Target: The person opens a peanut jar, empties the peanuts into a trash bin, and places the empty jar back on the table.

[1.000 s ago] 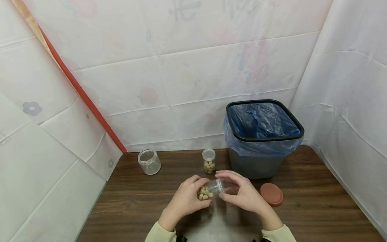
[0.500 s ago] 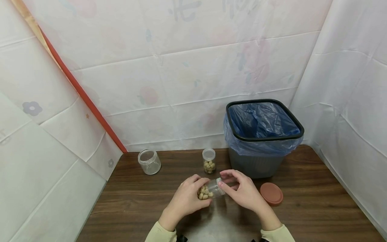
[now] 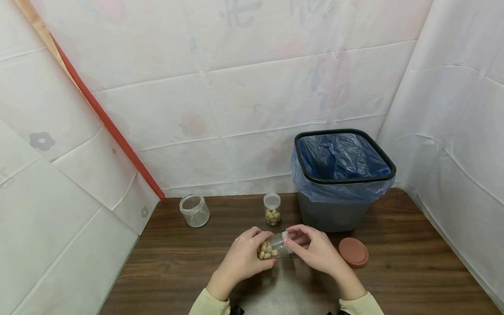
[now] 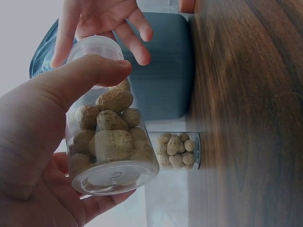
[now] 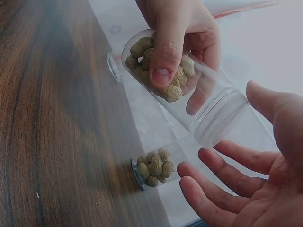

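Observation:
My left hand [image 3: 246, 256] grips a clear jar [image 4: 109, 142] around its lower half, thumb on one side and fingers on the other. Unshelled peanuts [image 4: 113, 101] lie inside it, gathered toward the base. The jar tilts sideways, its translucent lid [image 5: 222, 118] pointing at my right hand [image 3: 316, 251]. That hand stands around the lid with fingers spread and loosely bent; the thumb tip is at the lid's rim, and the right wrist view shows the fingertips close by. Behind, a second lidded jar [image 3: 272, 212] with peanuts stands upright on the table.
An open-mouthed clear jar [image 3: 195, 212] stands at the back left of the wooden table [image 3: 169, 262]. At the back right is a grey bin [image 3: 334, 213] with a blue liner [image 3: 346, 153]. A reddish round lid [image 3: 354, 253] lies right of my right hand.
My right thumb has moved from the lower side of the jar's lid up onto its near upper edge, and the right fingers have shifted slightly. The left hand and its jar stay in place.

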Action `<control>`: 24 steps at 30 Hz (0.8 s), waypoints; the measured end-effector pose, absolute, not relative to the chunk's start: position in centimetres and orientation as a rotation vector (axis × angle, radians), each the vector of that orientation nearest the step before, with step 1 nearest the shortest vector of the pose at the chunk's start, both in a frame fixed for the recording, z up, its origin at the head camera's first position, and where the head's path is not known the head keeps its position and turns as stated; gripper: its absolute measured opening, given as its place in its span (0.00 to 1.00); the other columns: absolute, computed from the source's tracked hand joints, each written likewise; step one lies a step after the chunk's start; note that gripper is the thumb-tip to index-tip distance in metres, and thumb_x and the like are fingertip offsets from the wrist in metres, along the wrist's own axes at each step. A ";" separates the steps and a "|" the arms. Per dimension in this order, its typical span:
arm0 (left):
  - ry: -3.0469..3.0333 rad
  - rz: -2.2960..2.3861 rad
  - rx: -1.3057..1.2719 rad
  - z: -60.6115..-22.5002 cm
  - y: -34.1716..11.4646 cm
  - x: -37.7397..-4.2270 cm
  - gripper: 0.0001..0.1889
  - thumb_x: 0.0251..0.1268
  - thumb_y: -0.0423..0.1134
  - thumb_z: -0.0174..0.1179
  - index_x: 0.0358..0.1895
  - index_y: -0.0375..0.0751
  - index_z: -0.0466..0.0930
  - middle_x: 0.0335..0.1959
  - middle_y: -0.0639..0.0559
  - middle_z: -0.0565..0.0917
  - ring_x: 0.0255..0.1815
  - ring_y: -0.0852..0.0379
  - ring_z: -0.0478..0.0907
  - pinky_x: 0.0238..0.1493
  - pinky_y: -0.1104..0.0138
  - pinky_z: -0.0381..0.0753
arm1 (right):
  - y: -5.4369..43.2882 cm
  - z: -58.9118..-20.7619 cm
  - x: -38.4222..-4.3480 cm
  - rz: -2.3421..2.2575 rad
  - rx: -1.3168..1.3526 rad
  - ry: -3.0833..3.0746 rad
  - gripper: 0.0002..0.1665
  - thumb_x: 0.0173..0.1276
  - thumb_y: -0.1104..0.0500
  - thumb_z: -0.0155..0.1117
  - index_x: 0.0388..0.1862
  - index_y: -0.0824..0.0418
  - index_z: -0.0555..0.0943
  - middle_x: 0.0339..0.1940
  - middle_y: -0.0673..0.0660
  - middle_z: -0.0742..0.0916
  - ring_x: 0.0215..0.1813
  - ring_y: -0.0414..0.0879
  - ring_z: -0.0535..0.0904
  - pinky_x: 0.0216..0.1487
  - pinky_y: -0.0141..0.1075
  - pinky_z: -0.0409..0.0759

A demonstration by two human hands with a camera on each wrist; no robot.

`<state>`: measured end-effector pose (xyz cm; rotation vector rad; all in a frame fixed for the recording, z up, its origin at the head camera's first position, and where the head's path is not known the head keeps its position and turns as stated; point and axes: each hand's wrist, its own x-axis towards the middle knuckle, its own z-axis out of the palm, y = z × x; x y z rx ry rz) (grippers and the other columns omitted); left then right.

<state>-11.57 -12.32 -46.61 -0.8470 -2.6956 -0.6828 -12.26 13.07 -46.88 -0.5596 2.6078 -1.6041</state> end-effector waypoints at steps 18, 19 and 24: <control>-2.693 -0.696 -0.857 -46.7 -12.4 -11.7 0.30 0.51 0.46 0.86 0.60 0.49 0.88 0.44 0.57 0.83 0.39 0.62 0.78 0.40 0.64 0.82 | 13.4 -46.8 -12.1 -1.652 -0.590 2.497 0.24 0.76 0.47 0.76 0.63 0.57 0.86 0.55 0.55 0.90 0.48 0.44 0.91 0.47 0.35 0.88; -2.694 -0.698 -0.857 -46.7 -12.4 -11.7 0.30 0.51 0.46 0.85 0.60 0.49 0.88 0.44 0.57 0.83 0.39 0.62 0.78 0.40 0.64 0.82 | 13.4 -46.7 -12.1 -1.656 -0.593 2.490 0.24 0.76 0.47 0.76 0.64 0.57 0.86 0.56 0.56 0.90 0.49 0.44 0.91 0.48 0.35 0.88; -2.690 -0.696 -0.859 -46.6 -12.5 -11.7 0.30 0.51 0.46 0.85 0.60 0.49 0.88 0.44 0.57 0.83 0.39 0.62 0.78 0.40 0.64 0.83 | 13.6 -46.7 -12.0 -1.682 -0.628 2.458 0.26 0.75 0.48 0.77 0.66 0.58 0.85 0.58 0.58 0.89 0.51 0.46 0.90 0.49 0.35 0.88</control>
